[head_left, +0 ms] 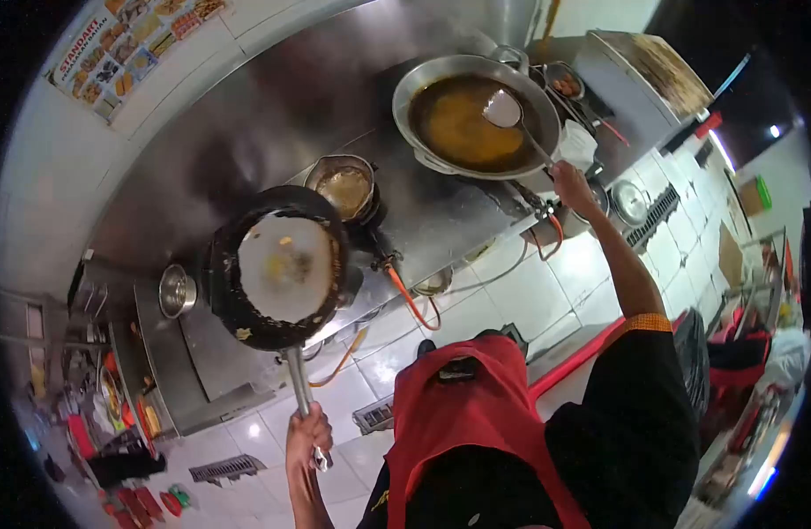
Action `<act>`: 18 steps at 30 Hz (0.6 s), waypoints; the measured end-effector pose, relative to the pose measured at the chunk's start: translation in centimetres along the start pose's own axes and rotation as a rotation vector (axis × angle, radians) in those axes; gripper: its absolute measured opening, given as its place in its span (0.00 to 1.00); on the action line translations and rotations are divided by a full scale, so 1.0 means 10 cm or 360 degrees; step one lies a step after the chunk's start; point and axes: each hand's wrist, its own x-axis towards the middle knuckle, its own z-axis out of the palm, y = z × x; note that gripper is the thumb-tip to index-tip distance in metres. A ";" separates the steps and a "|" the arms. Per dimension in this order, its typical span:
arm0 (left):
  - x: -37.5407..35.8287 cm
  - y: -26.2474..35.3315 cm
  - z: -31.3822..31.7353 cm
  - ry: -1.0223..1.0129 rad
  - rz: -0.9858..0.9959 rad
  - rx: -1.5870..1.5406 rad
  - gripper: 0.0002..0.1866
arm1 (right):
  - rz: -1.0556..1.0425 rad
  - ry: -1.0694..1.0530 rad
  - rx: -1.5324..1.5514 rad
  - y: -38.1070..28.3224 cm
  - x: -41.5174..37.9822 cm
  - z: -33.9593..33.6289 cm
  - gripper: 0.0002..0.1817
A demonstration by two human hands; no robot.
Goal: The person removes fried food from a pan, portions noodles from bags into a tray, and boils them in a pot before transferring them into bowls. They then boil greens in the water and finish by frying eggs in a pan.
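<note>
Left hand grips pan; right hand ladle.

Single head-worn fisheye view, looking steeply down over stove, tilted, close.

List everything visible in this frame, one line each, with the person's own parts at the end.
Frying pan: one, black, pale round food inside, held up tilted over the stove.
Wok: one, steel, brown liquid, on the stove at upper right.
Ladle: one, metal, bowl over the wok's liquid.
Pot: one, metal, brownish contents, behind the frying pan.
Small bowl: one, steel, left of the pan.
Hose: one, orange, below the stove.
Poster: one, food pictures, wall at upper left.
Apron: one, red, on the person.
Left hand: grips the frying pan's handle.
Right hand: grips the ladle's handle.
</note>
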 end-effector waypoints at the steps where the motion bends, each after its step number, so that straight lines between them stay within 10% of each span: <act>1: -0.07 -0.06 0.22 -0.0040 -0.0025 0.0076 0.20 | -0.0029 -0.0015 0.0031 0.01 0.09 -0.02 0.13; 3: -0.10 -0.23 0.63 0.0057 -0.0145 -0.0014 0.19 | 0.0481 -0.0575 0.0223 -0.01 0.35 -0.20 0.12; 11: 0.03 -1.17 1.97 -0.0106 -0.0459 0.0040 0.15 | -0.0123 -0.0849 0.0261 0.40 0.78 -0.26 0.11; 18: 0.26 -1.42 2.48 -0.0247 -0.0548 0.0158 0.16 | 0.0148 -0.1074 0.0487 0.56 0.70 -0.18 0.12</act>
